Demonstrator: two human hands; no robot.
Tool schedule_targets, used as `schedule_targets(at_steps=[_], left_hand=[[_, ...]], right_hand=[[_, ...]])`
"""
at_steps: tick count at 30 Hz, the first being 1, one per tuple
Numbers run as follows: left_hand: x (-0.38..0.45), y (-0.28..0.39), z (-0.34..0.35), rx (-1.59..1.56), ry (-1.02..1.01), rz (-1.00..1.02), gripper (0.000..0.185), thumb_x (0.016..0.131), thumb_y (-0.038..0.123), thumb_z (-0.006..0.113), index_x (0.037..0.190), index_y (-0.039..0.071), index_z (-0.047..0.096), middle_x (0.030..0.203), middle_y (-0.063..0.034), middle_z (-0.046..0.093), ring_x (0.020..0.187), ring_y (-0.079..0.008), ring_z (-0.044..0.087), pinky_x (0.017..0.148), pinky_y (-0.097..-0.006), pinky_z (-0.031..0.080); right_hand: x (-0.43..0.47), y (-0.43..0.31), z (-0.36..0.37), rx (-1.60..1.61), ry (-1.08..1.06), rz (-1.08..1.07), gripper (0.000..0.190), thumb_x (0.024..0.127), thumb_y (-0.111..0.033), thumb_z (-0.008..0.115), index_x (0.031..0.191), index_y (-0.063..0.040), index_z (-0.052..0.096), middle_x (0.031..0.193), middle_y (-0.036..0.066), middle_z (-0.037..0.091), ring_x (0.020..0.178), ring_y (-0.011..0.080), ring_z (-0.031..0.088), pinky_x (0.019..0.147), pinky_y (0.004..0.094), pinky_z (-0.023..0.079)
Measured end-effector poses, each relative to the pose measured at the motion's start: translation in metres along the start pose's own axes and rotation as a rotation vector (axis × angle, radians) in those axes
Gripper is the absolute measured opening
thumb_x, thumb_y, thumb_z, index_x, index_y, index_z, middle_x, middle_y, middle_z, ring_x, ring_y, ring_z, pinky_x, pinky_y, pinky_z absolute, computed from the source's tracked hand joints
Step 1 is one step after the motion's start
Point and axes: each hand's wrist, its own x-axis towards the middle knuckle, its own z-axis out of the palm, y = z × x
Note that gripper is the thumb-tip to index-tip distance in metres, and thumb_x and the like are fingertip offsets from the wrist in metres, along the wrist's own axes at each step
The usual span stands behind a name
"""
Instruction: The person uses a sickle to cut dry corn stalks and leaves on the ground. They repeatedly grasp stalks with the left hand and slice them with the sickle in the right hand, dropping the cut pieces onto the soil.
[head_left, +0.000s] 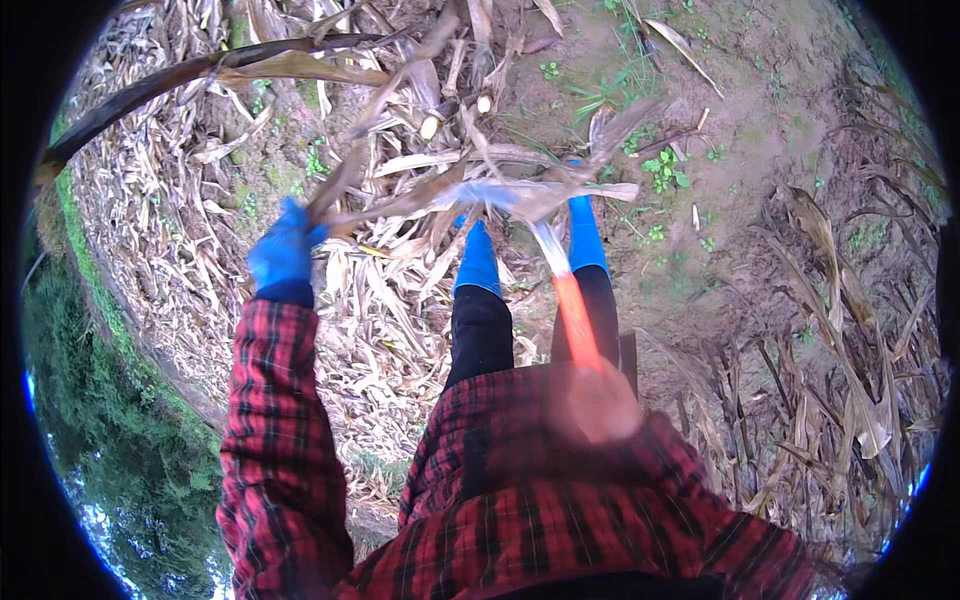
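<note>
In a blue glove, my left hand (281, 244) is closed around dry corn stalks (341, 184), left of my legs. Their brown leaves spread to the right, blurred by motion. My ungloved right hand (600, 405), also blurred, grips the orange handle (577, 319) of a sickle-like cutting tool in front of my waist. A pale metal shank (550, 247) runs from that handle to a smeared blade (480, 195) among the leaves. Whether the blade touches a stalk I cannot tell. Two pale cut stalk ends (429, 127) show just beyond it.
My blue boots (477, 259) stand on soil and dry corn husks. A long dark stalk (202, 66) arches across the upper left. Flattened dry leaves (382, 322) cover the ground on the left. Standing withered corn plants (832, 420) line the right, and green shrubs (112, 435) the far left.
</note>
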Motion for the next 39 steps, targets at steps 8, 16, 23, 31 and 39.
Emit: schedule_targets(at_steps=[8, 16, 23, 31, 39], left_hand=[[-0.063, -0.015, 0.093, 0.216, -0.443, 0.084, 0.062, 0.082, 0.045, 0.048, 0.131, 0.011, 0.034, 0.121, -0.0086, 0.051, 0.115, -0.0191, 0.046, 0.099, -0.0456, 0.027], [0.118, 0.207, 0.044, 0.268, 0.31, 0.565, 0.075, 0.074, 0.051, 0.053, 0.133, 0.012, 0.031, 0.121, -0.0143, 0.046, 0.11, -0.0285, 0.046, 0.092, -0.0422, 0.035], [0.169, 0.202, 0.093, 0.522, 0.295, 0.643, 0.012, 0.073, 0.013, 0.054, 0.079, 0.005, 0.059, 0.065, -0.0079, 0.062, 0.059, -0.0251, 0.063, 0.043, -0.0398, 0.046], [0.159, 0.2, 0.094, 0.566, 0.305, 0.597, 0.009, 0.074, 0.013, 0.054, 0.082, 0.012, 0.059, 0.068, -0.0069, 0.058, 0.068, -0.0244, 0.064, 0.045, -0.0412, 0.047], [0.12, 0.196, 0.118, 0.737, 0.45, 0.526, 0.021, 0.08, 0.022, 0.05, 0.095, 0.009, 0.057, 0.072, -0.0072, 0.056, 0.06, -0.0228, 0.059, 0.047, -0.0391, 0.045]], right_hand=[[0.067, 0.011, -0.085, -0.09, 0.332, -0.036, 0.028, 0.09, -0.038, 0.044, 0.084, -0.011, 0.04, 0.055, 0.001, 0.039, 0.039, 0.0098, 0.039, 0.034, 0.0242, 0.034], [0.246, -0.024, -0.04, 0.236, 0.088, -0.167, 0.032, 0.089, -0.043, 0.045, 0.084, -0.011, 0.04, 0.062, 0.0, 0.042, 0.047, 0.0102, 0.04, 0.042, 0.0256, 0.036], [0.353, -0.054, -0.037, 0.019, 0.112, -0.094, 0.031, 0.088, -0.038, 0.049, 0.075, -0.011, 0.042, 0.055, 0.0, 0.043, 0.04, 0.0111, 0.041, 0.036, 0.0271, 0.036], [0.409, -0.035, -0.026, 0.113, 0.073, -0.081, 0.033, 0.086, -0.037, 0.053, 0.071, -0.01, 0.043, 0.054, 0.0, 0.041, 0.038, 0.012, 0.04, 0.034, 0.0291, 0.033], [0.195, 0.041, -0.022, 0.32, 0.336, 0.162, 0.027, 0.09, -0.032, 0.048, 0.077, -0.01, 0.041, 0.054, 0.0, 0.041, 0.038, 0.0087, 0.04, 0.032, 0.0231, 0.031]])
